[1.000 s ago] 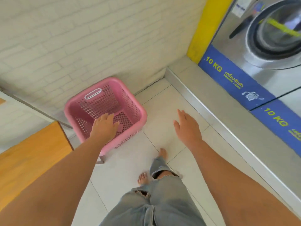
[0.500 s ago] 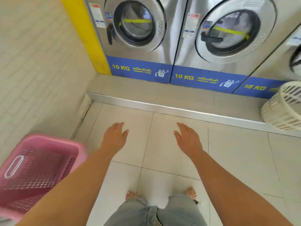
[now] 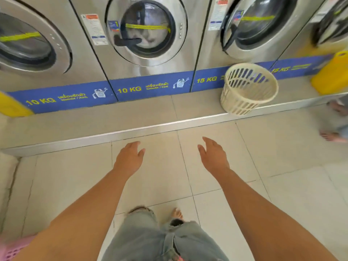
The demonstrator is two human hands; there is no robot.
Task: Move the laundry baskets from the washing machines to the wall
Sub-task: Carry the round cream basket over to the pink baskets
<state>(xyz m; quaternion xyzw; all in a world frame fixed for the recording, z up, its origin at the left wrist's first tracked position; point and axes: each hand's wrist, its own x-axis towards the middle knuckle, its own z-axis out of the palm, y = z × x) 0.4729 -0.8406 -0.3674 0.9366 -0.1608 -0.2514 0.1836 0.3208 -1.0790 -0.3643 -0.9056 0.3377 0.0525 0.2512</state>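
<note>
Empty left hand [image 3: 130, 159] and right hand [image 3: 213, 159], fingers apart; cream slatted plastic laundry basket [image 3: 246, 89] overhangs the raised ledge's [image 3: 113, 119] front edge and may tip if bumped.

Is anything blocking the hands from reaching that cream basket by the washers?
Nothing visible does. Both the left hand and right hand are empty, with bare floor tiles and only a low step before the cream basket.
</note>
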